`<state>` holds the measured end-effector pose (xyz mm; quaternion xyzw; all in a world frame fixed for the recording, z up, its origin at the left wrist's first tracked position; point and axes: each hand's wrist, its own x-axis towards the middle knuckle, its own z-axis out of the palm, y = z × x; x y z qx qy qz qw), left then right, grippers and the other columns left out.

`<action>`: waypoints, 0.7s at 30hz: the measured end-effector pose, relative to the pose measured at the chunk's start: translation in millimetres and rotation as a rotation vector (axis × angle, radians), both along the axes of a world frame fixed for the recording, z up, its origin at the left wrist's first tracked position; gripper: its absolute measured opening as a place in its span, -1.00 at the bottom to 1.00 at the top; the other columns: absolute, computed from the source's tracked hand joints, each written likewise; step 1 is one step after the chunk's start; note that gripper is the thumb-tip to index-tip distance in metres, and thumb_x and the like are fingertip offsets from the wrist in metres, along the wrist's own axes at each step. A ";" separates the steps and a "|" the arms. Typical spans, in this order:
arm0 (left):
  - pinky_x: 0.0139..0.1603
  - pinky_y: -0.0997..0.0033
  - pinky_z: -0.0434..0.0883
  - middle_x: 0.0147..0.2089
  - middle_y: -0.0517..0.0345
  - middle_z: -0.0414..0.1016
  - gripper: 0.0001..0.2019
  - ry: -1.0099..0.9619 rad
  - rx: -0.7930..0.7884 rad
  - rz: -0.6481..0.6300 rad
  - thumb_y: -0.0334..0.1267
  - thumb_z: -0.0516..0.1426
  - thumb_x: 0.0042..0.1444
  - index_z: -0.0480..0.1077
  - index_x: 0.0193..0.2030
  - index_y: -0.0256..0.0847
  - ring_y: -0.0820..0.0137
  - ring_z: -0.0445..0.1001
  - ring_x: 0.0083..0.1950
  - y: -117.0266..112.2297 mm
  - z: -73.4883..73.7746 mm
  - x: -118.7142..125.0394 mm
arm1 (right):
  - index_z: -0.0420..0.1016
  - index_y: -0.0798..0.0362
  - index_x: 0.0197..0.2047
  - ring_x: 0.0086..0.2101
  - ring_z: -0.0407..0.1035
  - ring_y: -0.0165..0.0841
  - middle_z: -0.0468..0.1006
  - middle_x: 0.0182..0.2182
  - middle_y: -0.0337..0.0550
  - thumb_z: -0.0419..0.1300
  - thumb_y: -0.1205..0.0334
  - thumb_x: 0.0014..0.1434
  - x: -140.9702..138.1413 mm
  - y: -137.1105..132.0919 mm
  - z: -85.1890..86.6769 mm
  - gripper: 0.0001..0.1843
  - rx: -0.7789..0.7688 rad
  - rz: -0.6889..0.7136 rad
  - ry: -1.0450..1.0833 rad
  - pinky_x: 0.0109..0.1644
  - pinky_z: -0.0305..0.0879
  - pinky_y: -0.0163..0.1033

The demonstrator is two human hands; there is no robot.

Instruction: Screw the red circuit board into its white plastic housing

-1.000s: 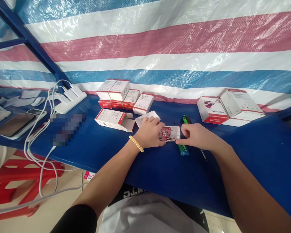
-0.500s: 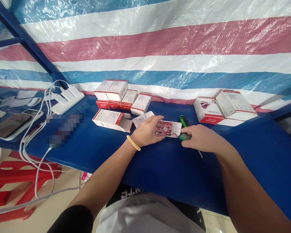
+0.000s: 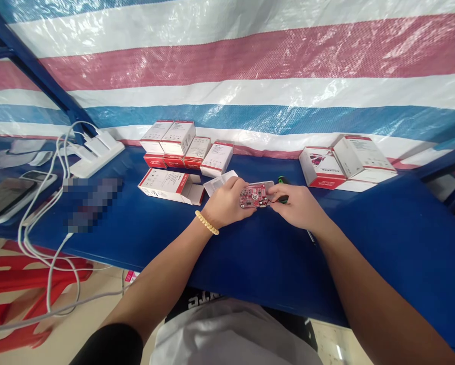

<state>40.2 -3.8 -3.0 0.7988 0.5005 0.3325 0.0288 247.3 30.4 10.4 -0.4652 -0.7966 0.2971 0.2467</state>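
My left hand [image 3: 227, 203] is closed around a white plastic casing [image 3: 266, 184] with a red circuit board [image 3: 254, 196] facing up. At the casing's right end, the fingers of my right hand [image 3: 298, 204] pinch a small dark green cylinder [image 3: 282, 199], close to a thin wire from the board. Part of the cylinder is hidden by the fingers. A screwdriver with a green and black handle [image 3: 282, 180] lies behind my right hand, which covers its middle; its metal shaft shows below. A white plastic cover [image 3: 217, 181] lies just left of the casing.
An opened red-and-white carton [image 3: 169, 185] lies left of my hands. Several cartons [image 3: 178, 137] stand behind it, and more cartons [image 3: 347, 165] sit at the right back. A white power strip [image 3: 97, 158] with cables [image 3: 54, 203] is at the left. A red stool [image 3: 16, 289] stands below.
My right hand has moved left, closer to the board, bringing the green cylinder against the casing's right end. The view has shifted slightly. My left hand keeps its hold.
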 end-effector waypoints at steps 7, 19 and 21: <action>-0.15 0.25 0.52 -0.10 0.00 0.44 -0.60 0.009 0.031 -0.002 -0.17 0.26 -0.04 0.28 -0.08 -0.22 0.23 0.52 -0.08 -2.7 1.4 4.7 | 0.47 0.11 -0.42 -0.63 0.12 -0.49 0.27 -0.68 -0.32 0.17 0.04 0.08 -10.3 -8.2 8.7 -0.72 -0.282 0.050 0.228 -0.51 0.04 -0.33; -0.10 0.20 0.49 -0.03 -0.03 0.48 -0.51 0.115 0.126 0.006 -0.17 0.28 -0.07 0.31 0.00 -0.24 0.18 0.51 -0.06 -2.7 2.8 8.0 | 0.46 0.12 -0.35 -0.60 0.17 -0.48 0.32 -0.65 -0.31 0.15 0.05 0.11 -5.9 0.1 -0.9 -0.73 -0.187 -0.025 0.226 -0.44 0.11 -0.32; -0.07 0.20 0.48 -0.03 -0.05 0.46 -0.51 0.118 0.106 0.009 -0.21 0.27 -0.07 0.29 0.02 -0.25 0.17 0.50 -0.04 -3.0 3.1 9.5 | 0.47 0.13 -0.31 -0.60 0.19 -0.47 0.31 -0.66 -0.31 0.12 0.09 0.13 -6.6 0.1 -1.6 -0.74 -0.180 -0.022 0.206 -0.43 0.12 -0.32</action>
